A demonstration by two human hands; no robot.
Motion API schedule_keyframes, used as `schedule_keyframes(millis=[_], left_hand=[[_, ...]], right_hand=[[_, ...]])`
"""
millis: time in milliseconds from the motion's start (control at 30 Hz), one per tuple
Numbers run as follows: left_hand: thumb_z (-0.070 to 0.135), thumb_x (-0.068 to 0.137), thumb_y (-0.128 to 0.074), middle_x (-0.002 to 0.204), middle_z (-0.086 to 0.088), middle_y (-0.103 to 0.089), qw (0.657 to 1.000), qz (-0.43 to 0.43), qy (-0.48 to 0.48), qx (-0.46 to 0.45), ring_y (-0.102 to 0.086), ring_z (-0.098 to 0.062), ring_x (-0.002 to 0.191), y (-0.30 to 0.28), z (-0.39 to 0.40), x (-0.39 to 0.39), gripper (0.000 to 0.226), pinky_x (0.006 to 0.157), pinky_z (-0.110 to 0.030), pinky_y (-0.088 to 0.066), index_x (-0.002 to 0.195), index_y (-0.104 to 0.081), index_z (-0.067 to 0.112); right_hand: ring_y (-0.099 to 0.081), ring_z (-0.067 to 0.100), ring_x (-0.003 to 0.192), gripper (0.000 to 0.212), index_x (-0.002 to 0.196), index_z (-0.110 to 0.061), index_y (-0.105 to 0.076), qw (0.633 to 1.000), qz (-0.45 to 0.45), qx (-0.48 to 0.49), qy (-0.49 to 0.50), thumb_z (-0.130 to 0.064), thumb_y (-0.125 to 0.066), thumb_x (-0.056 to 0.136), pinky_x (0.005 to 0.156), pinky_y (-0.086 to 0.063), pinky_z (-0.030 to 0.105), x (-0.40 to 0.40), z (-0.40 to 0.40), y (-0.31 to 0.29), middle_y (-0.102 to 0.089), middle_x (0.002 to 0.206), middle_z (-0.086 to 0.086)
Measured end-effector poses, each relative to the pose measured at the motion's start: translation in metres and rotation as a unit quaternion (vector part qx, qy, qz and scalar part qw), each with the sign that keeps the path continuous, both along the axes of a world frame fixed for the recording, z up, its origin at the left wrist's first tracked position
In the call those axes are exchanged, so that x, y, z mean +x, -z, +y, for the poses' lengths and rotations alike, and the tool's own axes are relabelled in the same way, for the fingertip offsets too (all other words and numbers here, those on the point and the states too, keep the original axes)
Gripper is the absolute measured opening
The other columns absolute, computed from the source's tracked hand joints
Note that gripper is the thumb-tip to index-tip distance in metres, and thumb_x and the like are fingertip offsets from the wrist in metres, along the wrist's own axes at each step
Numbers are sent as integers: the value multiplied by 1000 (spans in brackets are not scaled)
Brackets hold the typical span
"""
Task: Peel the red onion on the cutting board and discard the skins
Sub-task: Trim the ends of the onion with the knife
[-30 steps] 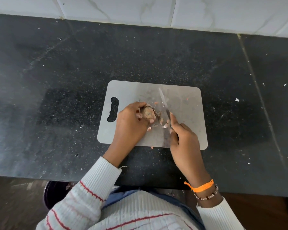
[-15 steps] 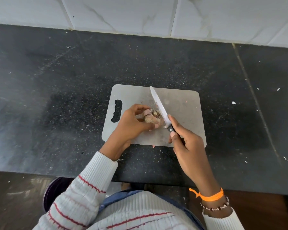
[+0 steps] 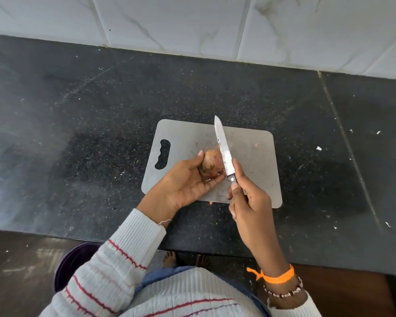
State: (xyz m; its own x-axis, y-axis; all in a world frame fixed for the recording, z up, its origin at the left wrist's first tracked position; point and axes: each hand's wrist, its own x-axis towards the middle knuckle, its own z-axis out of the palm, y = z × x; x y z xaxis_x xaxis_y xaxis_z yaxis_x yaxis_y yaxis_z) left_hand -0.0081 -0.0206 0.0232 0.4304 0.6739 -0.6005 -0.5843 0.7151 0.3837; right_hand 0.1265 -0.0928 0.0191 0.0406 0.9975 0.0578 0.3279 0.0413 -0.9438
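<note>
A grey cutting board (image 3: 256, 156) lies on the black counter (image 3: 78, 133). Above it my left hand (image 3: 185, 184), palm up, cups a brownish-red onion (image 3: 212, 162) between thumb and fingers. My right hand (image 3: 247, 200) grips the black handle of a knife (image 3: 224, 149), forefinger along the blade's base. The blade points away from me and lies against the onion's right side. A scrap of skin sticks to the blade. The underside of the onion is hidden by my fingers.
A dark purple bin (image 3: 73, 264) stands on the floor below the counter's front edge, at my left. White tiles (image 3: 192, 24) back the counter. Small white and pinkish crumbs dot the counter and board. My bare toes (image 3: 169, 259) show under the counter edge.
My left hand has lifted the onion off the board and turned palm up. The knife has risen from flat on the board to against the onion. The loose skin bits seen earlier are out of sight.
</note>
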Motion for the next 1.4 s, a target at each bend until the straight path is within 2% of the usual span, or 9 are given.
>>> schedule_keyframes(millis=[167,300,467,600,700,900,1067,1267,1400], left_hand=[[34,94,-43,79,-13,-68,998,-48,-45,-11,-64,-21,86,-4,0,8,40,81,-39,-53,106,-56,-2],[32,89,-54,120,-19,-56,993,-70,-70,-61,-54,-29,119,-4,3,8,55,80,-44,-52,127,-45,-7],[31,89,-54,100,-25,-60,989,-95,-94,-63,-58,-34,105,-8,5,6,50,76,-45,-53,119,-50,-10],[27,90,-52,114,-20,-58,996,-3,-78,29,-59,-26,103,-3,12,-2,37,78,-38,-55,113,-55,-2],[20,84,-55,95,-13,-68,987,78,-13,139,-68,-19,85,-4,12,-13,30,80,-31,-57,102,-62,-2],[10,67,-63,104,-11,-66,940,191,79,271,-67,-18,90,-8,6,-15,50,83,-28,-55,117,-57,5],[11,75,-57,106,-12,-64,958,144,51,242,-67,-14,89,-6,7,-18,49,83,-24,-55,122,-51,-2],[28,66,-63,93,-13,-68,991,73,-11,109,-65,-20,91,-2,9,-11,43,79,-26,-56,100,-61,2],[27,65,-64,84,-9,-72,992,62,-22,105,-69,-17,82,-3,8,-7,37,75,-24,-56,95,-62,6]], right_hand=[[-49,-2,75,47,139,-13,-41,991,-97,90,7,-1,-43,94,68,-40,6,-7,-5,0,-51,80,-12],[-48,-5,81,51,142,-13,-35,980,-167,105,19,-9,-40,92,72,-38,1,-14,-9,2,-57,92,3],[-45,4,68,53,144,-18,-31,967,-235,101,17,-13,-41,92,57,-39,11,-22,-19,-1,-45,85,-9],[-43,-3,76,50,143,-17,-35,973,-211,97,5,-9,-41,93,65,-36,2,-17,-15,-12,-45,89,-10],[-46,-6,73,52,142,-18,-35,974,-211,84,-22,-2,-46,94,63,-35,1,-7,-12,-26,-42,82,-15],[-49,-9,61,44,137,-19,-45,984,-164,10,-75,-3,-44,96,51,-35,7,17,4,-40,-44,60,-18],[-44,1,57,43,136,-27,-42,991,-97,-7,-88,-9,-42,97,50,-34,14,19,-1,-37,-48,60,-28],[-48,1,62,48,137,-23,-41,990,-116,61,-53,-1,-46,94,51,-33,8,10,-12,-30,-45,67,-25],[-49,0,64,48,138,-18,-42,989,-122,73,-43,0,-46,94,52,-34,7,11,-12,-30,-47,69,-28]])
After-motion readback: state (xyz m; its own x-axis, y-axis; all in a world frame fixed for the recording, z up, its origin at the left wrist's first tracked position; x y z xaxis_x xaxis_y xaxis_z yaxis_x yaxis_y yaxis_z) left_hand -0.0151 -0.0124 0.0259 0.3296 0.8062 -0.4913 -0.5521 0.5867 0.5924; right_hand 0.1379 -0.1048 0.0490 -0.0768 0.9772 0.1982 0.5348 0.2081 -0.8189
